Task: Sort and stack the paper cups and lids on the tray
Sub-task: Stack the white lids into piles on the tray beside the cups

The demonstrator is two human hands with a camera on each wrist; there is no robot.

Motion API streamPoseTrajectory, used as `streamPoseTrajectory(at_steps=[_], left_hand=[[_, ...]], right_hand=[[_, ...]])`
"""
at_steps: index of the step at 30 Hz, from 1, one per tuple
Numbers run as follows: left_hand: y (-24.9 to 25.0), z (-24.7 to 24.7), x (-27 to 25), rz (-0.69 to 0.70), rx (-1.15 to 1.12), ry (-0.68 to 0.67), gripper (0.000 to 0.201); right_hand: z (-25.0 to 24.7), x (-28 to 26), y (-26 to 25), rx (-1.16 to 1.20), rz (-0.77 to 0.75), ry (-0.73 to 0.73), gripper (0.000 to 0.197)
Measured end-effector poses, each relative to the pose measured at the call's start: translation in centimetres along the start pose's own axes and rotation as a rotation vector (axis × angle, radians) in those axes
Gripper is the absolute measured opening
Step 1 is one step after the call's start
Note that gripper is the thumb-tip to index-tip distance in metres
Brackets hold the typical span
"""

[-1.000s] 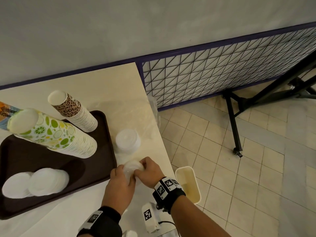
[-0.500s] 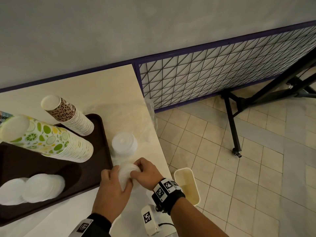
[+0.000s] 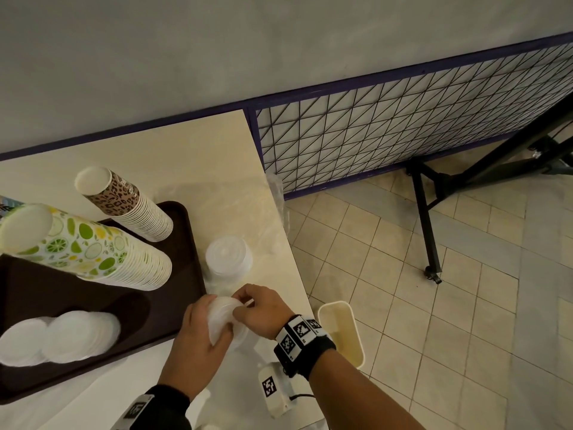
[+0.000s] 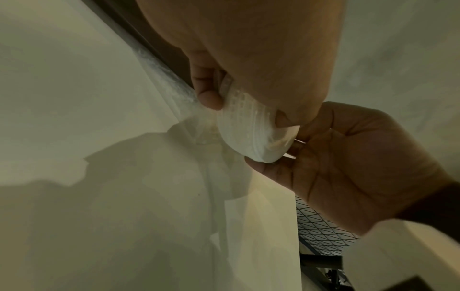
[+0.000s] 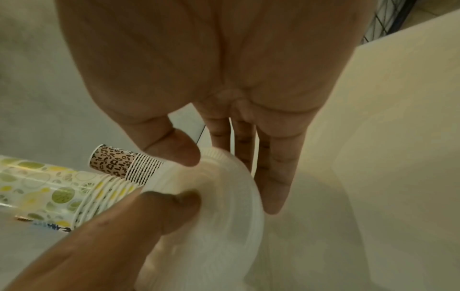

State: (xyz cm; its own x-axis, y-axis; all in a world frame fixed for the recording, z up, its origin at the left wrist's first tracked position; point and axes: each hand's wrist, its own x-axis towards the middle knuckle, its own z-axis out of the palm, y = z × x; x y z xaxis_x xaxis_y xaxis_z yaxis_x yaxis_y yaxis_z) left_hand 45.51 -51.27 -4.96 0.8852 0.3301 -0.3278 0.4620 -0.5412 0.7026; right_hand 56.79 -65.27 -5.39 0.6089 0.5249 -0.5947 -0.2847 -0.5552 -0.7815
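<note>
A small stack of white plastic lids [image 3: 220, 316] is held on edge just above the table, right of the brown tray [image 3: 183, 308]. My left hand [image 3: 198, 332] grips the stack from the left; its fingers [image 4: 209, 96] curl round the ribbed rims [image 4: 248, 128]. My right hand [image 3: 259, 308] pinches the stack's right edge, thumb [image 5: 178, 150] on the rim of the outer lid [image 5: 224, 206]. On the tray stand a leopard-print cup stack [image 3: 124, 206], a lime-print cup stack [image 3: 86, 249] and white lids [image 3: 62, 336]. Another lid stack [image 3: 229, 259] stands on the table.
The table's right edge [image 3: 297, 274] runs close to my right hand. A cream bin [image 3: 341, 330] sits on the tiled floor below it. A white tagged device [image 3: 273, 389] lies near my right wrist. A wire-grid panel [image 3: 403, 131] leans on the wall.
Both hands keep hold of the lid stack, which has drifted slightly left toward the tray's edge. The right fingers have shifted along the stack's rim.
</note>
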Motion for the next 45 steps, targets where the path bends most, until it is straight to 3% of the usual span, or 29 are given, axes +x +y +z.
streamPoseTrajectory(at_steps=[2, 5, 7, 11, 16, 26, 34, 45], left_hand=[[-0.3, -0.1, 0.1, 0.000, -0.005, -0.006, 0.060], [-0.5, -0.4, 0.2, 0.004, 0.004, -0.001, 0.061], [-0.5, -0.5, 0.2, 0.008, 0.012, -0.003, 0.060], [-0.5, -0.6, 0.3, 0.021, 0.032, -0.001, 0.061], [-0.6, -0.8, 0.6, 0.032, 0.066, -0.009, 0.062], [-0.9, -1.6, 1.3, 0.013, 0.081, -0.014, 0.059], [-0.7, -2.0, 1.8, 0.001, 0.078, -0.015, 0.058], [-1.3, -2.5, 2.0, -0.026, 0.053, 0.005, 0.058]], right_hand=[[-0.4, 0.2, -0.8, -0.033, -0.040, 0.105, 0.019], [-0.8, 1.1, -1.9, -0.136, -0.205, 0.468, 0.014], [-1.2, 2.0, -2.8, -0.183, -0.295, 0.608, 0.025], [-1.9, 4.3, -4.4, -0.499, -0.263, 0.469, 0.062], [-1.5, 6.6, -4.0, -0.675, -0.181, 0.247, 0.066], [-1.4, 7.4, -5.2, -0.594, -0.074, 0.211, 0.077], [-1.1, 7.4, -5.2, -0.631, -0.111, 0.225, 0.082], [-1.2, 6.2, -3.6, -0.323, -0.099, 0.231, 0.087]])
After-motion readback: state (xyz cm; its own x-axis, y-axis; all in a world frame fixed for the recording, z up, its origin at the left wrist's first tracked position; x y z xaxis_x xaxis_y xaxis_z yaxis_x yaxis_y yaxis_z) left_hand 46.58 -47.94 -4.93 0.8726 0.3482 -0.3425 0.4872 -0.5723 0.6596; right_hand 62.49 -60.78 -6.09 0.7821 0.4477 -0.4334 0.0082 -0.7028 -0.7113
